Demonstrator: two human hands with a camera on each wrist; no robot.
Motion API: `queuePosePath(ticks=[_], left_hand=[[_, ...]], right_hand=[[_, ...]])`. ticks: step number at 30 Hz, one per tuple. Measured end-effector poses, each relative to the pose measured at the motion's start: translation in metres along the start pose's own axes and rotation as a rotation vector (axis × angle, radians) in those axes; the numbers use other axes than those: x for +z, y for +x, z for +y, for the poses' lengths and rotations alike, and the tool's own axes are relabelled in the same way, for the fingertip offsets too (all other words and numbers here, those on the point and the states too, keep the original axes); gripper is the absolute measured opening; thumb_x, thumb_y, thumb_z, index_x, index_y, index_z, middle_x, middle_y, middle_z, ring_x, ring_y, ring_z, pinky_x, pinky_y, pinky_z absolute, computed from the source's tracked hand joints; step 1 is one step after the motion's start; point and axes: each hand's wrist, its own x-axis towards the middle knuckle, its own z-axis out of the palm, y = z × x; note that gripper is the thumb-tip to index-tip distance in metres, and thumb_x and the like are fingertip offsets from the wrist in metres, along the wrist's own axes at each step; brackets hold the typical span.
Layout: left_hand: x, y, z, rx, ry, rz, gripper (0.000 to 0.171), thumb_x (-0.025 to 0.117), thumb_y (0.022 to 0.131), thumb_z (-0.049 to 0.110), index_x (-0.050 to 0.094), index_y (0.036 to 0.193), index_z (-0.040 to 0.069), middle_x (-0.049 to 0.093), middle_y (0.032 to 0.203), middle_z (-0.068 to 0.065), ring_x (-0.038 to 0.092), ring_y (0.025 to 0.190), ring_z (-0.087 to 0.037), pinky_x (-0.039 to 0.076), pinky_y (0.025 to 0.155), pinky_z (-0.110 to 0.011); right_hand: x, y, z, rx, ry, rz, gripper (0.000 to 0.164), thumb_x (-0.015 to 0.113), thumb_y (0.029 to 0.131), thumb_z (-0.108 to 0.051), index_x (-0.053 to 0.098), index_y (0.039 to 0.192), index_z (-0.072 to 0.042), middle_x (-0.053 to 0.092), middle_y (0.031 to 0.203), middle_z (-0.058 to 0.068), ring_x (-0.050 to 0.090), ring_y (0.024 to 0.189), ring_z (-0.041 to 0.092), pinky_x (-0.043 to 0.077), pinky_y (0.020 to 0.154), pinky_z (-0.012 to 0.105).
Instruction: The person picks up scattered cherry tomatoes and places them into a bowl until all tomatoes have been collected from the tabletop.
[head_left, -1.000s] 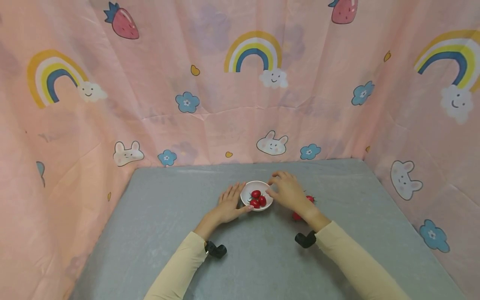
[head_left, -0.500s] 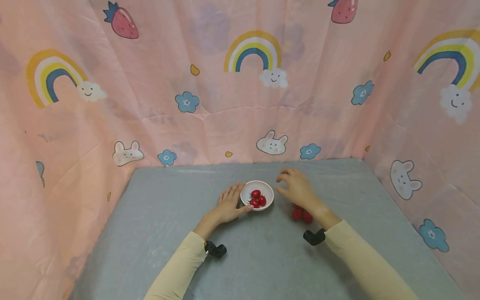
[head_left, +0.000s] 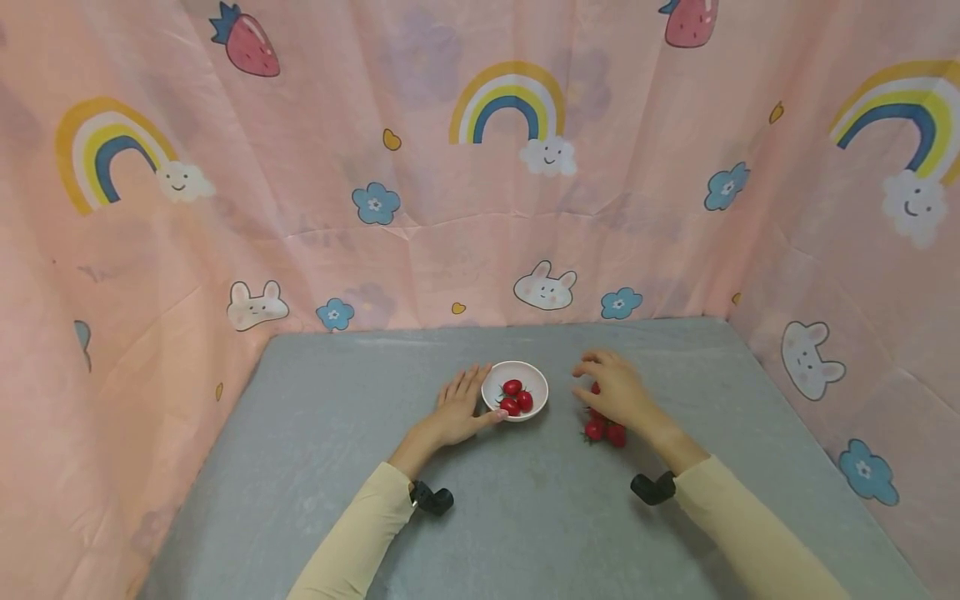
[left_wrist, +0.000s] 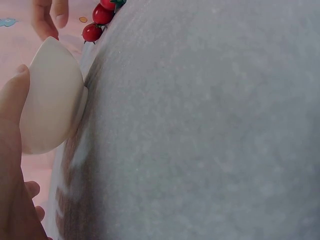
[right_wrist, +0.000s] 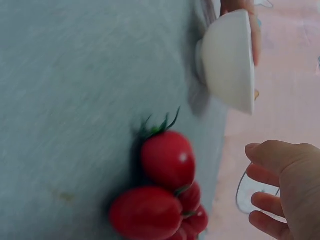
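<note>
A small white bowl [head_left: 491, 398] stands upright on the grey table and holds three red cherry tomatoes [head_left: 512, 388] with green stems. My left hand [head_left: 454, 418] rests against the bowl's left side, fingers straight and thumb at the near rim. To the right of the bowl lie several more cherry tomatoes [head_left: 615, 434] in a cluster, partly hidden by my right hand [head_left: 617, 392]. That hand hovers over the far part of the cluster with loosely bent fingers and nothing between them. In the right wrist view, the nearest tomatoes [right_wrist: 146, 212] sit below and left of the fingers.
Grey cloth covers the table [head_left: 337, 400]. A pink curtain [head_left: 420, 267] with rainbows, rabbits and flowers encloses its back and sides. Black wrist cameras [head_left: 432, 499] are worn on both forearms.
My right hand has moved from the bowl's right rim rightward, to above the loose tomatoes. My left hand and the bowl have stayed put, with three tomatoes inside throughout.
</note>
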Motion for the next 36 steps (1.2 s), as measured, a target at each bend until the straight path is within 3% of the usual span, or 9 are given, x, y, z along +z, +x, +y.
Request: queuePosePath(ticks=[15,36], left_hand=[[-0.001,0.001,0.0,0.004,0.022,-0.008,0.093,0.051,0.092,0.067,0.005,0.161,0.026,0.011,0.168,-0.012,0.008,0.155,-0.038,0.01,0.121,-0.063],[0.0,0.0,0.0,0.014,0.014,-0.001,0.092,0.052,0.092,0.066,0.008,0.161,0.025,0.014,0.168,-0.012,0.01,0.155,-0.038,0.012,0.121,-0.061]], right_hand=[[0.002,-0.016,0.036,0.123,-0.032,-0.052,0.037,0.075,0.087,-0.025,0.069,0.116,-0.005,0.059,0.126,0.022,0.049,0.122,0.042,0.039,0.101,0.066],[-0.002,-0.013,0.042,0.166,-0.015,-0.137,0.038,0.078,0.084,-0.027,0.071,0.114,-0.004,0.061,0.12,0.021,0.052,0.115,0.041,0.04,0.099,0.063]])
